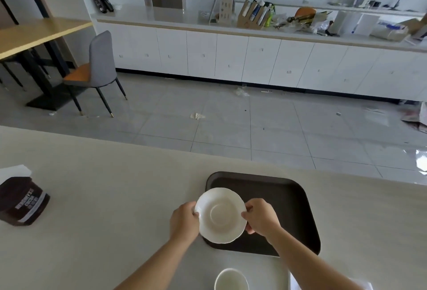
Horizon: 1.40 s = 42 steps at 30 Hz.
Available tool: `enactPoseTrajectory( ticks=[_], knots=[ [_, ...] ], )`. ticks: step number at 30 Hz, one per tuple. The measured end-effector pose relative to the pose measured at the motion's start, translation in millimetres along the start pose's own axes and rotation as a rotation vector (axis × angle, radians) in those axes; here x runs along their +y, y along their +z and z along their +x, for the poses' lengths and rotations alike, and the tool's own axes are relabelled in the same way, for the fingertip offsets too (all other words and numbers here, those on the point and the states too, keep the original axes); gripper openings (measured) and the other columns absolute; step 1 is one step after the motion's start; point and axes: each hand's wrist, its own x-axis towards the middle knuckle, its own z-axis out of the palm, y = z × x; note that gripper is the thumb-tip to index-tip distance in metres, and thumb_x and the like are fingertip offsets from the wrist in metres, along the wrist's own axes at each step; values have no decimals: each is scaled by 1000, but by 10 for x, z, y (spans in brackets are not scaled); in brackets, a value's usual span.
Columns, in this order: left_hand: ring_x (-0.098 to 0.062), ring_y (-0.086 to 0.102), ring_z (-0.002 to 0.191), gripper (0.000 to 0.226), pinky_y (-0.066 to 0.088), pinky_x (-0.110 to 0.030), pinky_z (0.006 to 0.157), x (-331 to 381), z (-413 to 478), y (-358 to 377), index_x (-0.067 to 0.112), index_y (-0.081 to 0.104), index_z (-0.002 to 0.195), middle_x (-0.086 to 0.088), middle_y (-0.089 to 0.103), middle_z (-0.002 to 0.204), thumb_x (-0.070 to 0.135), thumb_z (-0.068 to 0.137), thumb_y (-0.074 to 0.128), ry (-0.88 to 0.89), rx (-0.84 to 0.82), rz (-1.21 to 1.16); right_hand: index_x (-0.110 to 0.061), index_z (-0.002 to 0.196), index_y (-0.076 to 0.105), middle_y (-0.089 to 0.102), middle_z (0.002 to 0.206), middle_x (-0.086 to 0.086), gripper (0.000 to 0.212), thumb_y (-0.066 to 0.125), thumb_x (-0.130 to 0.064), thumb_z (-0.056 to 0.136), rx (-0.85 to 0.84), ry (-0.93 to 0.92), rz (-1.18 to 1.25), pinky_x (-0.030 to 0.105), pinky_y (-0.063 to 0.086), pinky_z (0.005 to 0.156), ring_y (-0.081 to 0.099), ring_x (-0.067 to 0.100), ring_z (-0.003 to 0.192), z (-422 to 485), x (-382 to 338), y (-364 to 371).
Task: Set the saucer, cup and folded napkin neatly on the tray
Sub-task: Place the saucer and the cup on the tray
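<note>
A white saucer (220, 215) with a wavy rim is held over the left part of a dark brown tray (284, 199) on the pale counter. My left hand (183, 221) pinches its left edge and my right hand (261, 217) grips its right edge. A white cup (231, 280) stands on the counter at the bottom edge, between my forearms. Something white, maybe the napkin (294, 281), lies beneath my right forearm and is mostly hidden.
A brown cocoa pouch (23, 204) with a white paper behind it lies at the counter's left. The counter's far edge (161, 146) drops to a tiled floor, with a grey chair (97, 70) and white cabinets beyond.
</note>
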Motion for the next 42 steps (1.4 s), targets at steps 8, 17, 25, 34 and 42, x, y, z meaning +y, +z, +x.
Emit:
enactPoseTrajectory(
  ticks=[8, 17, 25, 34, 42],
  knots=[
    [-27, 55, 75, 12, 32, -30, 53, 214, 252, 384, 13, 54, 76, -4, 59, 74, 5, 79, 46, -70, -112, 42, -28, 89, 66, 72, 69, -3, 14, 61, -15, 93, 36, 58, 46, 28, 63, 58, 71, 10, 50, 300, 250, -20],
    [-25, 57, 96, 32, 42, -32, 75, 291, 207, 529, 13, 53, 115, -4, 51, 115, 20, 83, 52, -173, -134, 106, -25, 101, 71, 74, 80, -6, 17, 60, -16, 90, 24, 38, 187, 21, 52, 54, 71, 12, 56, 337, 331, 78],
    [-22, 51, 79, 22, 42, -31, 70, 275, 198, 444, 12, 58, 100, -3, 55, 107, 19, 81, 49, -134, -134, 130, -23, 103, 71, 75, 81, -4, 18, 59, -17, 92, -4, 30, 238, 29, 60, 68, 73, 14, 64, 269, 349, 96],
    [-27, 53, 113, 48, 45, -37, 90, -262, -63, 269, 18, 51, 133, -6, 52, 127, 21, 85, 54, 11, -48, 216, -18, 133, 57, 67, 90, -7, 43, 67, -25, 91, 119, -20, 169, 21, 47, 67, 64, 11, 81, -49, 501, 115],
    [-37, 30, 139, 57, 27, -69, 102, -900, -474, 345, 21, 42, 143, -15, 36, 150, 36, 90, 58, 139, -130, 631, -25, 109, 72, 70, 90, -11, 19, 67, -31, 92, 93, -75, 177, 19, 52, 69, 66, 9, 84, -841, 616, 263]
  ],
)
